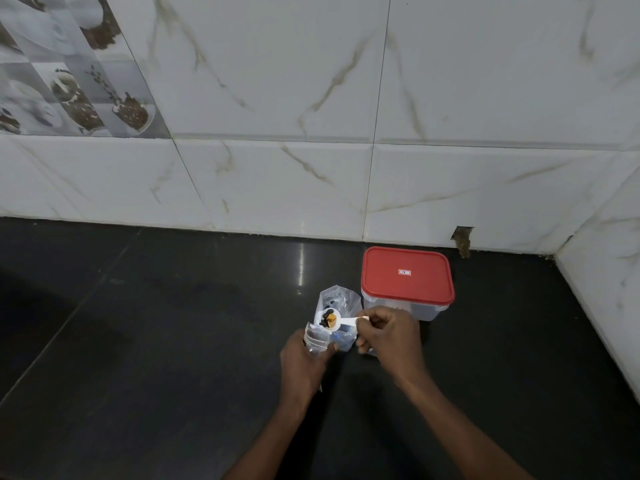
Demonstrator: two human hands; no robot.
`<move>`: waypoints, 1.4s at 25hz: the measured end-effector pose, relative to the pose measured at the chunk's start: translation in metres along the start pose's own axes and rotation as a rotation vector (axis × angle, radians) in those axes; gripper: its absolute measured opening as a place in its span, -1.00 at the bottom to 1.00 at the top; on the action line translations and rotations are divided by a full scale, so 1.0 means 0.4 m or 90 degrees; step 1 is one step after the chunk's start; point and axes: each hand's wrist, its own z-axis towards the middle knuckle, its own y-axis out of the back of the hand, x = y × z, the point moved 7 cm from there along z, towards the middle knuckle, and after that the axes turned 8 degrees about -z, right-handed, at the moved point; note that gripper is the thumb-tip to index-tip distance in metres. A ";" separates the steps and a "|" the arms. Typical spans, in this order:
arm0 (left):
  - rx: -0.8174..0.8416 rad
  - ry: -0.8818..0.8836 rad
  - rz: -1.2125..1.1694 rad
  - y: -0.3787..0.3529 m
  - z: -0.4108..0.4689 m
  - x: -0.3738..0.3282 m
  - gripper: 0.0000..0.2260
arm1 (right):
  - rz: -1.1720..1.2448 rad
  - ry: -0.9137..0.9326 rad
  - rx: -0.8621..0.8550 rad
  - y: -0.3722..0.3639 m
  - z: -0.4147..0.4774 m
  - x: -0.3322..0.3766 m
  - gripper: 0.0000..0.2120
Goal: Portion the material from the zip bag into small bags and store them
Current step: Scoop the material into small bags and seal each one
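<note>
We seem mid-portioning: on the counter (173,341) our left hand (304,362) grips a small bag (317,340), our right hand (388,337) pinches a loaded spoon (329,318) above it, the zip bag (337,296) just beyond; the lidded box (407,282), right, awaits storing.

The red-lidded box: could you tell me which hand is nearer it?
Right. The right hand, holding a spoon, is just before the box; the left hand, gripping a small bag, is farther left.

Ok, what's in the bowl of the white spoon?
The white spoon holds a few dark pieces and one orange-yellow piece. Whatever lies beneath them is covered, and the right hand hides the handle's end. The left hand grips a small clear bag beside it.
</note>
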 end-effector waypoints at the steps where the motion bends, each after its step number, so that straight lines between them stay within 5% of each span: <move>1: 0.001 0.000 0.003 -0.001 -0.001 -0.003 -0.80 | -0.020 0.025 -0.005 -0.010 -0.017 0.002 -0.86; 8: -0.014 0.025 0.025 -0.010 -0.010 0.021 -0.83 | -0.410 0.452 -0.041 -0.106 -0.129 -0.022 -0.83; 14: -0.018 0.021 0.002 -0.014 -0.015 0.044 -0.75 | -0.394 0.584 -0.120 -0.078 -0.186 -0.047 -0.79; 19: -0.023 0.035 -0.007 -0.021 -0.018 0.047 -0.74 | -0.312 0.505 -0.134 -0.063 -0.170 -0.058 -0.82; 24: -0.022 0.040 -0.004 -0.015 -0.027 0.036 -0.70 | 0.096 0.005 -0.195 -0.009 -0.060 -0.127 -0.80; 26: -0.031 0.037 0.004 -0.007 -0.036 0.040 -0.72 | 0.080 -0.092 -0.178 -0.021 -0.006 -0.156 -0.92; 31: -0.025 0.025 -0.004 -0.005 -0.045 0.038 -0.70 | 0.004 -0.112 -0.042 -0.100 0.047 -0.177 -0.92; 35: -0.019 -0.006 -0.018 -0.009 -0.043 0.001 -0.66 | -0.277 -0.002 -0.078 -0.040 0.028 -0.141 -0.67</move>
